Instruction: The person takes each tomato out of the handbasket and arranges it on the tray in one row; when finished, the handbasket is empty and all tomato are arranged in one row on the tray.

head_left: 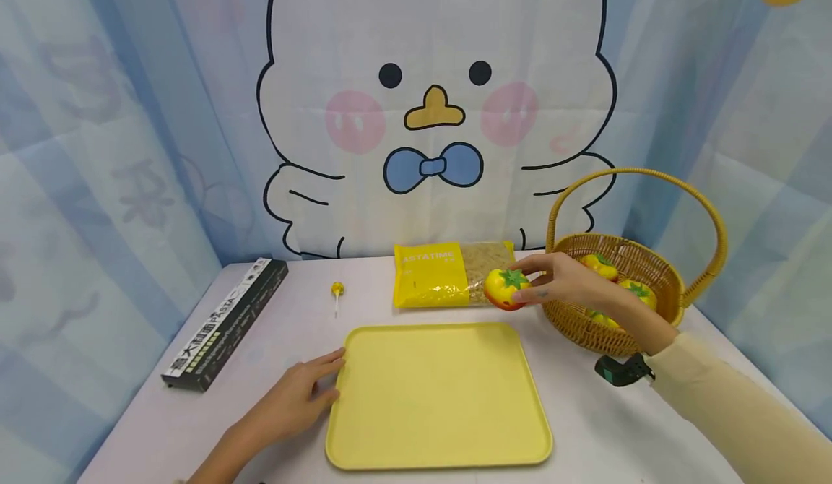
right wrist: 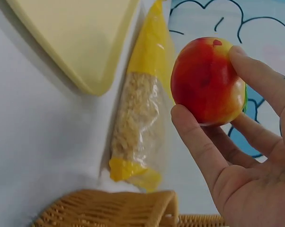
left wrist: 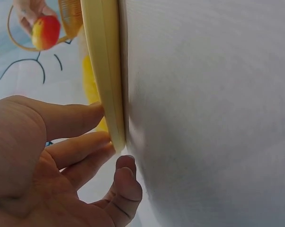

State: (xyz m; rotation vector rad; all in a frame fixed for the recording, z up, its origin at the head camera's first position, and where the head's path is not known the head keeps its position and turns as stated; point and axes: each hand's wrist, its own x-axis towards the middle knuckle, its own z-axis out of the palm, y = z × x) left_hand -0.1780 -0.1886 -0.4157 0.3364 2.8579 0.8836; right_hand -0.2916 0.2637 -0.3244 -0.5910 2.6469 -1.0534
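My right hand [head_left: 559,282] holds a red-and-yellow tomato-like fruit [head_left: 503,289] with a green leafy top between thumb and fingers. It is raised in front of the pasta bag, left of the wicker basket [head_left: 565,321]. Seen from the right wrist, the fruit [right wrist: 206,82] shows its mostly red underside. Similar fruits [head_left: 599,267] lie in the basket, partly hidden by my right forearm. My left hand [head_left: 295,401] touches the left edge of the yellow tray [head_left: 438,397] with fairly straight fingertips. In the left wrist view, these fingers [left wrist: 78,118] meet the tray's rim [left wrist: 104,71].
A yellow pasta bag [head_left: 429,282] lies behind the tray. Farther left are a small yellow lollipop [head_left: 337,290] and a long black pasta box [head_left: 227,325]. The basket's tall handle [head_left: 705,202] arches up at the right. Printed curtains [head_left: 435,217] hang behind the table.
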